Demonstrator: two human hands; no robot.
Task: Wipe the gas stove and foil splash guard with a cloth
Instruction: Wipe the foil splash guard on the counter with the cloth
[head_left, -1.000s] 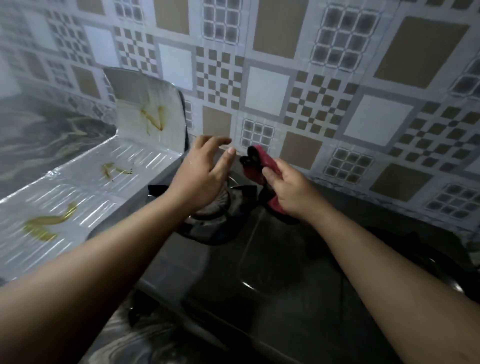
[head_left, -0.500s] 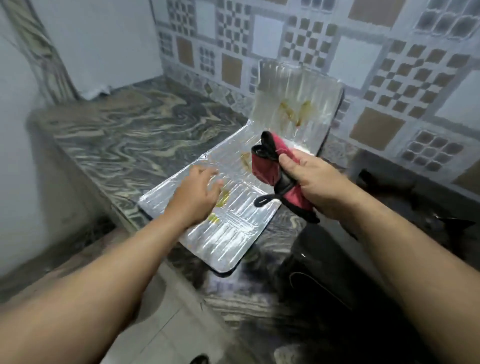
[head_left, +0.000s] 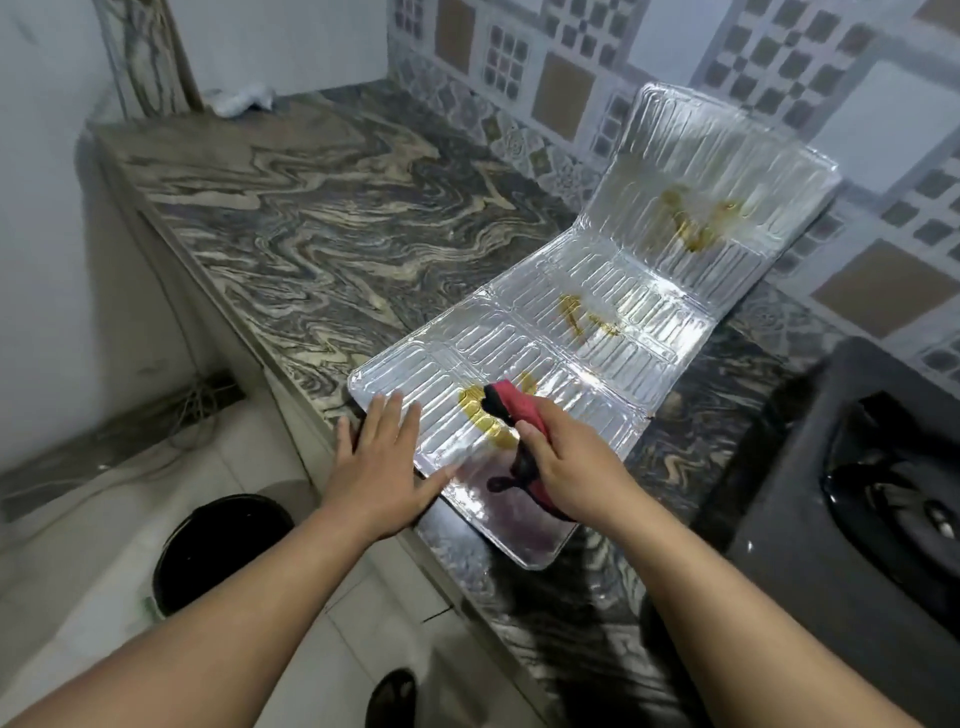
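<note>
The foil splash guard (head_left: 597, 291) lies mostly flat on the marble counter, its far panel propped against the tiled wall. Yellow grease smears mark all three panels. My right hand (head_left: 571, 467) grips a red cloth with black trim (head_left: 514, 408) and holds its tip on the yellow smear of the near panel. My left hand (head_left: 382, 462) presses flat, fingers straight, on the near left corner of the foil. The black gas stove (head_left: 857, 467) sits at the right, apart from both hands.
The marble counter (head_left: 311, 223) stretches away to the left and back. A white crumpled thing (head_left: 241, 98) lies in the far corner. A black bucket (head_left: 218, 545) stands on the floor below the counter edge. Cables run along the floor at left.
My view swung from the stove to the foil guard. The left hand slid to the foil's near corner and lies flat. The right hand lowered the cloth onto the near panel's smear.
</note>
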